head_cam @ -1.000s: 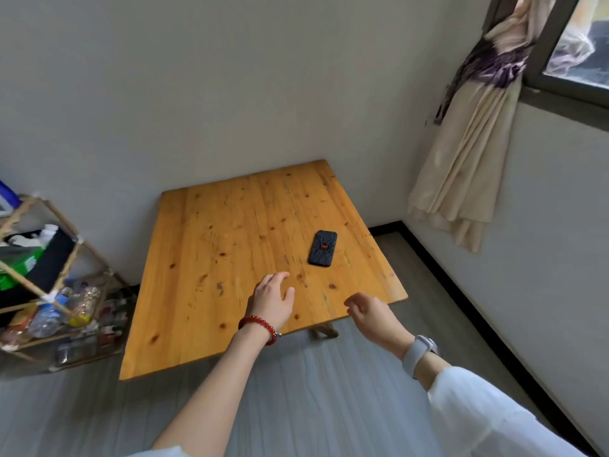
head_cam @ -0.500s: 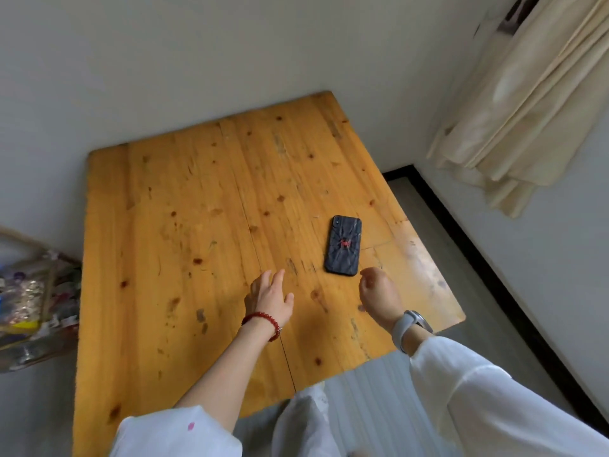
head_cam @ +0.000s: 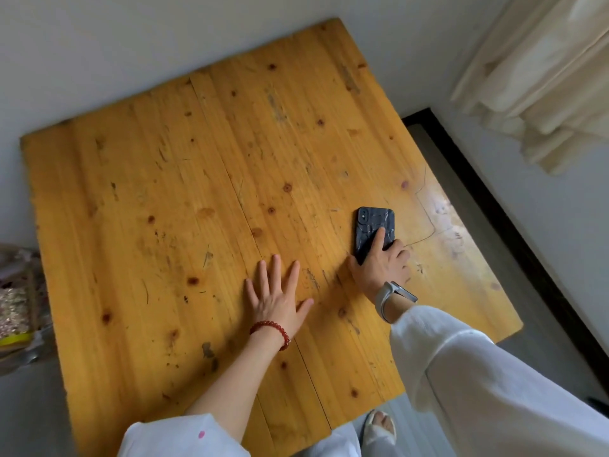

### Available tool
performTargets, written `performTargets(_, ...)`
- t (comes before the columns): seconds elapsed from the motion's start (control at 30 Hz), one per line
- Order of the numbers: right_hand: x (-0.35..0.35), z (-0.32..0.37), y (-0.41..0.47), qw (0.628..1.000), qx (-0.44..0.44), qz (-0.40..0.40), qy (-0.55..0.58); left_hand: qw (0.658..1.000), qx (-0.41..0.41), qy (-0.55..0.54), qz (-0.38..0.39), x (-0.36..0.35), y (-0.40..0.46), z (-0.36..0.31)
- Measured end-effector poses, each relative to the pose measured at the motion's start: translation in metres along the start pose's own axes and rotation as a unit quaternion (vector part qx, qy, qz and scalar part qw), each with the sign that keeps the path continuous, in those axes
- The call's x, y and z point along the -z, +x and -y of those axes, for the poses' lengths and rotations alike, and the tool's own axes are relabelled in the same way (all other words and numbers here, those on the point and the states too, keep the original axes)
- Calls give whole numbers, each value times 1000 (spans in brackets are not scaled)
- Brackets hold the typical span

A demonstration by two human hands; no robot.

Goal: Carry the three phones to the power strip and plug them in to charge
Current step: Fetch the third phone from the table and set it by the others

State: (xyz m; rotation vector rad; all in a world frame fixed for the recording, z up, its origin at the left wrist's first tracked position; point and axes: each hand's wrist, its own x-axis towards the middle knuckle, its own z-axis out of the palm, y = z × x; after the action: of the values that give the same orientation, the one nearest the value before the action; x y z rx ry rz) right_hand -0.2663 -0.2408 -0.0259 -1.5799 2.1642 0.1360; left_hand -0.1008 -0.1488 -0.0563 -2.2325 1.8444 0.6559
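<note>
1. Phone: dark case, lying back-up and flat on the table, toward the table's right edge, nearer its front than its back.
2. Right hand is on the phone's near end; forefinger lies along its back, thumb at its left edge, other fingers curled at its right edge. A pinch across the width, phone not yet lifted off the table.
3. Left hand rests flat on the table, fingers spread, holding nothing, left of the phone and apart from it.
4. Only one phone shows on the table; no power strip in view.
5. Judgement: the grip sits low on the phone. Tilting one long edge up first would likely let the fingers get under before lifting.
6. Risk: a slick case may slip from an end-only pinch; the free left hand could support it.
</note>
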Motion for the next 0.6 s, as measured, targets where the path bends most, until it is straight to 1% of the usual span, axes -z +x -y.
performTargets(0.1, 6, -13, -2, 999, 14, 8, 34, 1000, 4, 2, 18, 4, 0, -2)
performTargets(0.17, 13, -27, -11, 997, 21, 5, 72, 999, 18, -15, 36, 11, 0, -7)
performTargets(0.27, 26, -53, -38, 991, 18, -11, 136, 993, 55, -100, 38, 25, -4, -27)
performTargets(0.3, 32, -64, -48, 987, 12, -15, 160, 990, 56, -122, 35, 31, -7, -37)
performTargets(0.37, 48, -92, -71, 976, -11, -30, 214, 991, 25, -133, 22, 40, -14, -64)
performTargets(0.43, 61, -124, -93, 962, -30, -58, 264, 991, -30, -134, 1, 47, -23, -94)
performTargets(0.5, 78, -166, -121, 935, -57, -75, 341, 984, -110, -139, -24, 51, -40, -134)
performTargets(0.53, 88, -189, -136, 910, -75, -73, 401, 977, -152, -146, -35, 52, -52, -158)
performTargets(0.6, 104, -232, -167, 835, -117, -85, 531, 960, -226, -160, -41, 51, -81, -204)
